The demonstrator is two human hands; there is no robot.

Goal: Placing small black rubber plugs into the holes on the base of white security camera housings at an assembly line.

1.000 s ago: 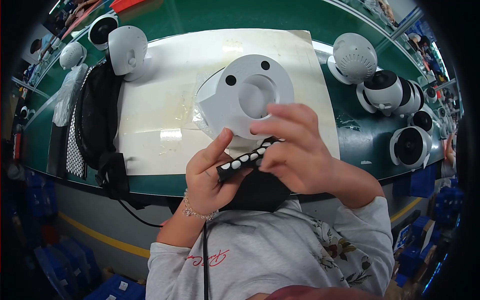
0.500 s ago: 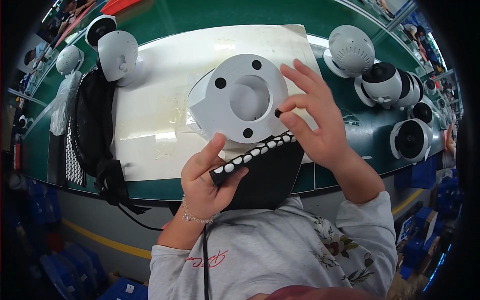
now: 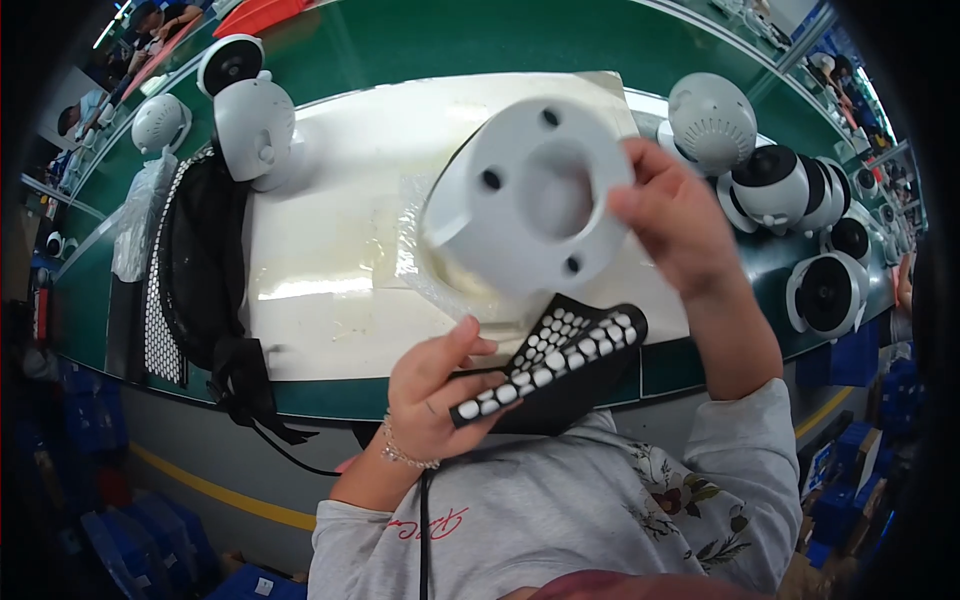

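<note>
My right hand (image 3: 685,220) grips the right rim of a white camera (image 3: 470,225), lifted and tilted over the work mat. The camera's round base faces up, blurred by motion. Black round pads show on it around a central recess; the spot under my right fingers is hidden. My left hand (image 3: 445,375) pinches a folded black sheet (image 3: 575,362) covered in white round spots, below the camera and near the table's front edge. A bracelet circles my left wrist.
A pale work mat (image 3: 330,230) lies on the green table (image 3: 420,50), with clear plastic film (image 3: 412,245) on it. White cameras (image 3: 255,125) stand at the left beside a black bag (image 3: 200,270). Several more cameras (image 3: 825,290) line the right side. An orange-red tray (image 3: 255,15) sits at the back.
My right hand has moved from the base's lower right pad to its rim, and the camera has risen and tilted rightward. The black sheet has shifted right, showing its folded face.
</note>
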